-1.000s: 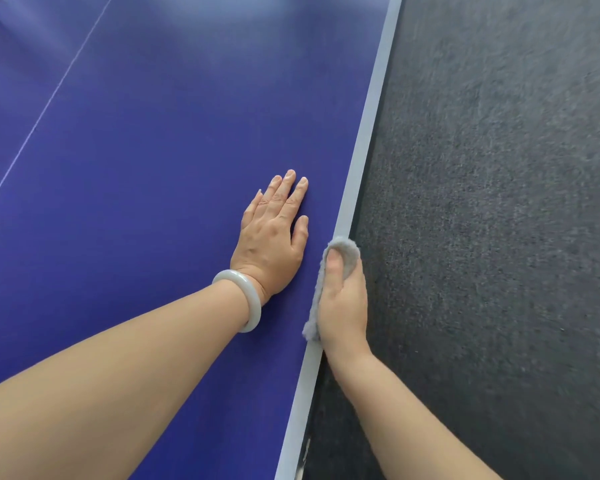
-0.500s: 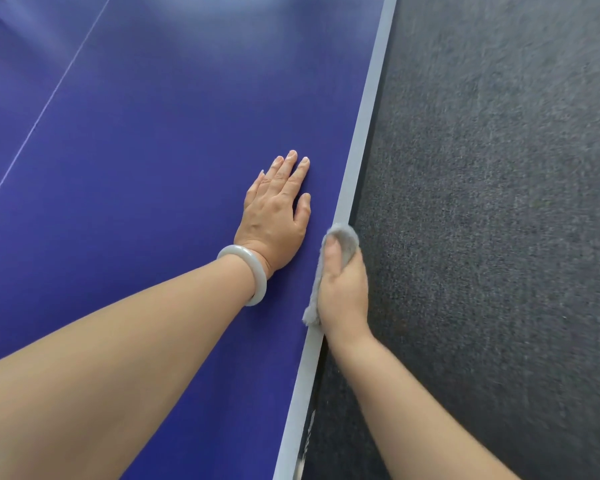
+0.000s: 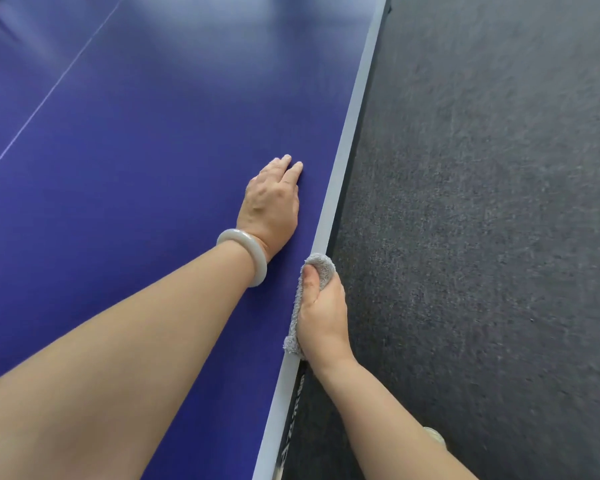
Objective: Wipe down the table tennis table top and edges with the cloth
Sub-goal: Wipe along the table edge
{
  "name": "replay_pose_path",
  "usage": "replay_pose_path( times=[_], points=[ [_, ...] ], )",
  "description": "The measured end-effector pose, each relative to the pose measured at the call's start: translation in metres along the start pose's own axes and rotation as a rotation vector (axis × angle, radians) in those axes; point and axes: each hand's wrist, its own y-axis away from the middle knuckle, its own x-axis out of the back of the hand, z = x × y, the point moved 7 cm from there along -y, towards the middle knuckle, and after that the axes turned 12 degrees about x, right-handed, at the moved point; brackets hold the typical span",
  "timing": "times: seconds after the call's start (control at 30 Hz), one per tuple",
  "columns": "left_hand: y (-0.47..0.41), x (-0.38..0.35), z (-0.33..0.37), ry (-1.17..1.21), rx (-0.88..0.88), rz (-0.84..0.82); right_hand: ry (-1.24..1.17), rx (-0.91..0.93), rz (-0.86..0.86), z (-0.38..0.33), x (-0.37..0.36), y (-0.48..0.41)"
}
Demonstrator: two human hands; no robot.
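The blue table tennis table fills the left of the view, and its pale edge stripe runs diagonally from bottom centre to top right. My right hand grips a grey fluffy cloth wrapped over that edge, thumb on top and fingers hidden down the side. My left hand rests flat on the tabletop just beyond and left of the cloth, fingers straight. A pale bangle sits on my left wrist.
Dark grey carpet floor lies right of the table edge. A thin white centre line crosses the tabletop at far left. A light shoe tip shows beside my right forearm.
My left hand has slid forward along the tabletop and its fingers have drawn together. My right hand still grips the cloth on the edge, now level with my left wrist.
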Motion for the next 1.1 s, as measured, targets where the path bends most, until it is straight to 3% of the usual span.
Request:
replay_pose_path(
  times=[0.17, 0.33, 0.57, 0.7, 0.93, 1.1],
  points=[
    [0.098, 0.013, -0.028, 0.025, -0.06, -0.08, -0.018, 0.001, 0.002, 0.0, 0.001, 0.0],
    [0.176, 0.002, -0.055, -0.046, 0.005, -0.106, -0.052, 0.003, 0.024, 0.0, 0.001, -0.003],
    [0.179, -0.003, -0.059, -0.06, 0.017, -0.096, -0.144, -0.077, 0.162, 0.018, -0.008, 0.056],
    [0.179, -0.001, -0.059, -0.025, 0.006, -0.089, -0.155, -0.07, 0.086, 0.031, -0.018, 0.133],
    [0.178, -0.001, -0.059, -0.032, 0.018, -0.065, -0.22, -0.046, 0.069, 0.009, -0.008, 0.035],
    [0.181, -0.001, -0.059, -0.028, 0.011, -0.047, -0.265, -0.079, 0.047, 0.035, -0.018, 0.128]
  ],
)
